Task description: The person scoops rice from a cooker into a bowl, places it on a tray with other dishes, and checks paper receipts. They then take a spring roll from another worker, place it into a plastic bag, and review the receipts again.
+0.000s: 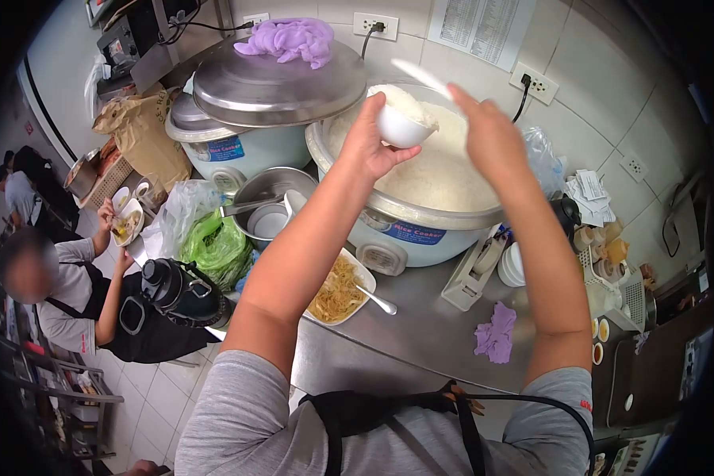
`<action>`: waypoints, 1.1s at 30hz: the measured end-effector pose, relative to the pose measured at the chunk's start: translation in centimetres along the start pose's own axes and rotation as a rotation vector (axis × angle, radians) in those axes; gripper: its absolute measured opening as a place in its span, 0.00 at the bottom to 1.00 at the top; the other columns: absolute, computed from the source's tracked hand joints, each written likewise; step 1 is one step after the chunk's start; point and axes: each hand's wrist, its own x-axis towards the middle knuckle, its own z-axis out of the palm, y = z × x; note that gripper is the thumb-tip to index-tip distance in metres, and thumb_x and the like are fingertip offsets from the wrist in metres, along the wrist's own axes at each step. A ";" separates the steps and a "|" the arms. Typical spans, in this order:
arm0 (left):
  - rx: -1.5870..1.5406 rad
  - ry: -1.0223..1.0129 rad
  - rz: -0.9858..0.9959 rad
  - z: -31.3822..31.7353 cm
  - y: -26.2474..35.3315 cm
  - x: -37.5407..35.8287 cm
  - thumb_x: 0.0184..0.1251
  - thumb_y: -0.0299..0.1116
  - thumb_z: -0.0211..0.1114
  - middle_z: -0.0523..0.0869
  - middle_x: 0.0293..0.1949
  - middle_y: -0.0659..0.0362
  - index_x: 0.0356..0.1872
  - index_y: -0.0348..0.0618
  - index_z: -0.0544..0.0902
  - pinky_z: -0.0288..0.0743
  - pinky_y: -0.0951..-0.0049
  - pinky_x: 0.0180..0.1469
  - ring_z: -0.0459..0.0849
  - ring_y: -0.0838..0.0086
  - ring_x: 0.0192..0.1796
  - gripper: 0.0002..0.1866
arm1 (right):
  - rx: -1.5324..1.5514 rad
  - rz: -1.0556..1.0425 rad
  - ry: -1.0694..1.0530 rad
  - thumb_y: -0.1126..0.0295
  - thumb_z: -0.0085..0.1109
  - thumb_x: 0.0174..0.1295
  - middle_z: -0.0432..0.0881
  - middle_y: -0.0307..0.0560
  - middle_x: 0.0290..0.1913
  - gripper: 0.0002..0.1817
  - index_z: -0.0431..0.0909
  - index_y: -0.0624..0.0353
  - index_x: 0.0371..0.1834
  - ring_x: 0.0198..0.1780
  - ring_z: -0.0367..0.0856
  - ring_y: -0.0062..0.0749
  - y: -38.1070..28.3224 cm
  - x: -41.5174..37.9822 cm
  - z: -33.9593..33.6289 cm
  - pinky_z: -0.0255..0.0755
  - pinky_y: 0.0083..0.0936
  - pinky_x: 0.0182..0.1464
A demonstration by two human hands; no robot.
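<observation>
My left hand (373, 139) holds a small white bowl (403, 127) heaped with white rice (401, 101), tilted above the open rice cooker (428, 224). In my right hand (488, 131), slightly blurred, is a white paddle (422, 79) that points left over the bowl. Rice (440, 178) fills the cooker below both hands. A plate of noodles (339, 292) with a white spoon (381, 301) lies on the counter under my left forearm.
Left stand a second rice cooker (230, 155), a metal lid (282, 83), a metal pot (263, 190), a green bag (218, 250) and a black jug (178, 293). A co-worker (75, 289) holds a dish at far left. A tape dispenser (474, 274) and purple cloth (496, 333) lie right.
</observation>
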 end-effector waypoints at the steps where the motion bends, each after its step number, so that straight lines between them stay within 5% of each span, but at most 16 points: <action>1: -0.005 -0.022 -0.016 -0.1 0.4 -0.3 0.50 0.49 0.57 0.62 0.53 0.51 0.53 0.50 0.59 0.60 0.46 0.49 0.65 0.54 0.52 0.31 | -0.024 -0.084 0.075 0.80 0.43 0.47 0.71 0.46 0.28 0.27 0.68 0.38 0.51 0.32 0.73 0.39 0.8 0.1 -0.7 0.68 0.35 0.35; 4: 0.003 -0.079 -0.052 -0.6 1.1 -0.6 0.50 0.52 0.55 0.64 0.52 0.52 0.53 0.50 0.61 0.62 0.47 0.48 0.66 0.54 0.52 0.31 | -0.239 -0.346 0.199 0.81 0.44 0.44 0.69 0.42 0.27 0.28 0.71 0.36 0.48 0.32 0.71 0.34 2.1 -0.5 -1.2 0.67 0.30 0.33; 7: -0.045 -0.112 -0.082 -1.1 0.8 -1.1 0.49 0.52 0.56 0.66 0.52 0.51 0.53 0.47 0.62 0.67 0.51 0.45 0.67 0.56 0.52 0.32 | -0.042 -0.405 0.173 0.81 0.44 0.44 0.71 0.42 0.25 0.27 0.72 0.38 0.47 0.30 0.72 0.35 2.1 -1.2 1.4 0.66 0.31 0.31; 10: -0.020 -0.172 -0.025 -1.7 1.0 -1.4 0.47 0.52 0.58 0.67 0.52 0.50 0.54 0.45 0.62 0.70 0.52 0.43 0.69 0.56 0.52 0.34 | -0.057 -0.198 0.196 0.79 0.44 0.45 0.73 0.43 0.25 0.24 0.72 0.41 0.46 0.28 0.74 0.36 3.1 -0.1 -0.4 0.67 0.32 0.31; 20: 0.074 -0.316 0.077 -4.4 3.4 -2.7 0.45 0.49 0.60 0.69 0.51 0.48 0.54 0.42 0.61 0.70 0.49 0.44 0.71 0.55 0.52 0.36 | -0.493 -0.354 -0.460 0.74 0.45 0.46 0.77 0.44 0.22 0.13 0.75 0.48 0.34 0.27 0.77 0.38 5.8 -1.8 0.4 0.69 0.32 0.30; 29: 0.041 -0.340 0.073 -4.6 3.5 -3.0 0.47 0.48 0.59 0.69 0.51 0.47 0.54 0.41 0.61 0.71 0.49 0.43 0.71 0.56 0.51 0.35 | -0.124 -0.296 -0.712 0.65 0.45 0.45 0.78 0.50 0.26 0.15 0.77 0.49 0.36 0.29 0.77 0.41 5.0 -2.4 2.0 0.70 0.35 0.33; 33: 0.070 -0.314 0.082 -4.8 3.9 -3.2 0.47 0.49 0.58 0.68 0.51 0.46 0.55 0.40 0.60 0.71 0.50 0.43 0.71 0.55 0.51 0.36 | 0.353 -0.085 -0.767 0.64 0.47 0.46 0.78 0.48 0.22 0.16 0.76 0.55 0.38 0.23 0.75 0.32 5.9 -3.2 5.2 0.68 0.28 0.28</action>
